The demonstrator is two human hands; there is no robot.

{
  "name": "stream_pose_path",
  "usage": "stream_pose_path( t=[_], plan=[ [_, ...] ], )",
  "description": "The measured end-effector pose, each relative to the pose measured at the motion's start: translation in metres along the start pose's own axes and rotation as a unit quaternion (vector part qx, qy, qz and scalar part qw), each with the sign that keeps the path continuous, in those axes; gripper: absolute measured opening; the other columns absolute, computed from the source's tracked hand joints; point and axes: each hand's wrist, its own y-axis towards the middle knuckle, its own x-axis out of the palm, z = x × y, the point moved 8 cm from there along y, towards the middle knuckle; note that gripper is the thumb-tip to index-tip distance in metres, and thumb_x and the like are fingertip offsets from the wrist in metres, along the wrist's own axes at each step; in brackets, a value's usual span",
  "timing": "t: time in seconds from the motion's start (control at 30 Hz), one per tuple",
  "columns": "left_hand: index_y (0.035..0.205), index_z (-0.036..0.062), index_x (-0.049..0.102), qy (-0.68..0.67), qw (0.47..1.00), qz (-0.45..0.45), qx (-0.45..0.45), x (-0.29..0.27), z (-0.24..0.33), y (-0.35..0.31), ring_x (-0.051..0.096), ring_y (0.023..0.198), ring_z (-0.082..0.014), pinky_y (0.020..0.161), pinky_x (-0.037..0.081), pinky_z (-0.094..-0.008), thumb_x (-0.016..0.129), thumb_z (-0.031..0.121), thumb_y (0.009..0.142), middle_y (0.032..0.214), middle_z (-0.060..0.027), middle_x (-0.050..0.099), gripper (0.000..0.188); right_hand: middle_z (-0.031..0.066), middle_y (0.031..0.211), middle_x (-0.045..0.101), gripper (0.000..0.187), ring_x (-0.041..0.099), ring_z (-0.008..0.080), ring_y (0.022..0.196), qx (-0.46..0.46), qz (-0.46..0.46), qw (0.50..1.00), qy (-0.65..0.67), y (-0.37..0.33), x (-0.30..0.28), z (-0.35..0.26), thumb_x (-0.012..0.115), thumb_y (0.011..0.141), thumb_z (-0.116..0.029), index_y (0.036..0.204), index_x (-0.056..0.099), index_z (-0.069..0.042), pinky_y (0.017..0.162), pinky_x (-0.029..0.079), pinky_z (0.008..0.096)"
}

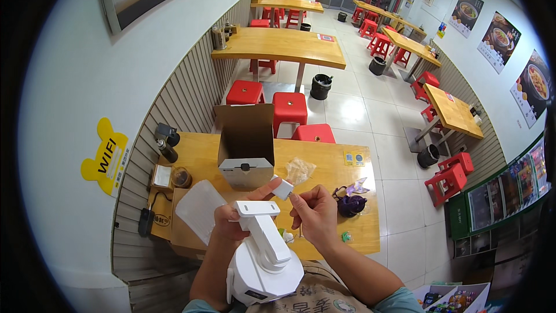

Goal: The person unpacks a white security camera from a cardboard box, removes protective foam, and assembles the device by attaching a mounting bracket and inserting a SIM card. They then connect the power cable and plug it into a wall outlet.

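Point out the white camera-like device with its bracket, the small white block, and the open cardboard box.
white camera-like device with bracket (263,255): head view, bracket arm.
small white block (283,189): head view, top face.
open cardboard box (245,139): head view, inner wall.

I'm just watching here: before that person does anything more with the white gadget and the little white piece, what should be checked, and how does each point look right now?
1. Left hand has a firm grip on the white camera unit: ok, fingers wrap its bracket arm.
2. Small white piece held securely: ok, pinched at the fingertips between both hands.
3. Right hand free to work: ok, it touches only that piece.
4. Open cardboard box out of the way: ok, it stands beyond the hands.
5. Clear plastic bag empty: cannot tell.
6. Purple object clear of the hands: ok, it lies to the right on the wooden table.
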Motion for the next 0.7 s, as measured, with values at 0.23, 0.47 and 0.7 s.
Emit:
stream_pose_path(
  t=[0.23, 0.47, 0.7],
  plan=[
    [0.164, 0.0007, 0.015, 0.002, 1.000, 0.022, 0.003, -0.003, -0.001, -0.001, 0.067, 0.112, -0.0247, 0.089, 0.059, -0.0319, 0.071, 0.031, 0.059, 0.143, -0.0160, 0.047, 0.123, 0.0063, 0.072, 0.064, 0.022, 0.051, 0.0063, 0.050, 0.013, -0.006, 1.000, -0.019, -0.001, -0.001, 0.004, 0.071, 0.099, -0.014, 0.096, 0.054, -0.002, 0.042, 0.039, 0.0215],
    [0.164, 0.0006, 0.019, 0.069, 0.997, 0.024, 0.019, -0.010, 0.005, -0.009, 0.064, 0.093, -0.0227, 0.081, 0.060, -0.0362, 0.064, 0.040, 0.067, 0.159, -0.0198, 0.032, 0.114, 0.0110, 0.087, 0.069, 0.011, 0.053, 0.0087, 0.063, 0.080, -0.026, 0.989, 0.124, 0.001, -0.016, 0.009, 0.064, 0.102, -0.009, 0.106, 0.057, -0.003, 0.056, 0.044, 0.0233],
    [0.163, -0.0005, 0.018, 0.068, 0.998, 0.016, 0.009, -0.011, 0.005, -0.007, 0.064, 0.092, -0.0212, 0.077, 0.057, -0.0336, 0.063, 0.040, 0.067, 0.151, -0.0186, 0.038, 0.114, 0.0070, 0.081, 0.071, 0.007, 0.063, 0.0140, 0.069, -0.174, -0.035, 0.941, -0.289, -0.007, -0.005, -0.032, 0.071, 0.091, 0.002, 0.092, 0.066, -0.004, 0.061, 0.049, 0.0293]
  ],
)
